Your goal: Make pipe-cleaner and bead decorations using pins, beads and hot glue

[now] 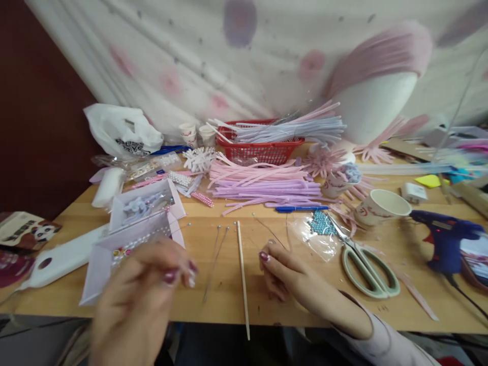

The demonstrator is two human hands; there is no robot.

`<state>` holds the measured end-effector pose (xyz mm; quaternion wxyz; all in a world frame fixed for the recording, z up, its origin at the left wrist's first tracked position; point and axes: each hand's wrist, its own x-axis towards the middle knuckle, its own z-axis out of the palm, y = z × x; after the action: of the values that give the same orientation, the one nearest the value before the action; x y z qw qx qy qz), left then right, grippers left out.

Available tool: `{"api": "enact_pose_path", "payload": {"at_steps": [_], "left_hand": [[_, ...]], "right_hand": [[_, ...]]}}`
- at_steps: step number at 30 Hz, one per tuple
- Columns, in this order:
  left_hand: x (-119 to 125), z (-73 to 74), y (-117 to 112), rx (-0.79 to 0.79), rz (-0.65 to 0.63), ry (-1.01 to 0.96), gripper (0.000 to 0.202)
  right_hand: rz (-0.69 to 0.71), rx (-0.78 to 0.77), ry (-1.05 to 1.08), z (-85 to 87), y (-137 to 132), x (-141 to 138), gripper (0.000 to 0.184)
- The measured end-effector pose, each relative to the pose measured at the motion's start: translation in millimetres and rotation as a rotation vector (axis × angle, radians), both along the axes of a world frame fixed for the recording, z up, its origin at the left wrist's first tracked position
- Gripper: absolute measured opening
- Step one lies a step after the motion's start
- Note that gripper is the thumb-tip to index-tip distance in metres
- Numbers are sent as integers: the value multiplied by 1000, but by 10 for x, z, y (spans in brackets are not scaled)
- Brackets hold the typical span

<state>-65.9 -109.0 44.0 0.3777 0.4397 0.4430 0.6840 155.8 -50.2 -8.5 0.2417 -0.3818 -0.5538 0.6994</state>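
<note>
My left hand (141,295) is raised at the front left, partly smeared by motion, with thumb and fingertips closed together. Anything in that pinch is too small to name. Lower over the table edge, my right hand (285,277) has its thumb pressed to the curled index finger; what it pinches, if anything, I cannot make out. A thin wooden stick (243,279) lies between the hands, its near end past the table edge. Left of it are thin wires (216,262) tipped with small blue beads. Another fine dark wire (272,233) runs just beyond my right hand.
White boxes of beads (95,264) stand left. Scissors (368,269), a bag of teal beads (323,223), a paper cup (381,208) and a blue glue gun (446,239) are right. Pink and purple pipe cleaners (267,189) lie before a red basket (263,151).
</note>
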Motion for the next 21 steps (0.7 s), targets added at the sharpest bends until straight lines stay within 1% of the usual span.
{"api": "enact_pose_path", "payload": {"at_steps": [1, 2, 4, 6, 9, 11, 13, 15, 16, 18, 19, 21], "left_hand": [[18, -80, -74, -128, -22, 18, 5], [47, -159, -134, -220, -62, 13, 9], [121, -285, -217, -377, -67, -29, 18], [184, -351, -269, -456, -32, -60, 23], [206, -356, -318, -499, -27, -63, 27], [177, -336, -340, -499, -38, -49, 28], [141, -325, -361, -494, -36, -29, 28], [118, -333, -382, -497, -37, -28, 28], [114, -344, -393, -503, -41, -34, 28], [124, -372, -408, -516, -53, -40, 27], [136, -386, -411, -522, -60, -35, 27], [172, -406, -407, -530, -86, -18, 27]], "right_hand": [[26, -12, -25, 0, 33, -72, 33], [41, -30, -43, -6, 72, -148, 32], [36, -59, -68, -26, 158, -302, 30], [17, -41, -110, -30, 235, -432, 27], [49, 46, -293, 51, 274, -524, 27], [106, 165, -477, 164, 238, -498, 30], [166, 351, -638, 284, 173, -410, 32], [154, 552, -782, 358, 116, -287, 32], [110, 636, -864, 368, 99, -223, 30], [-14, 756, -1050, 330, 92, -110, 24], [-61, 792, -1140, 290, 101, -67, 23], [-86, 825, -1291, 190, 131, -9, 23]]}}
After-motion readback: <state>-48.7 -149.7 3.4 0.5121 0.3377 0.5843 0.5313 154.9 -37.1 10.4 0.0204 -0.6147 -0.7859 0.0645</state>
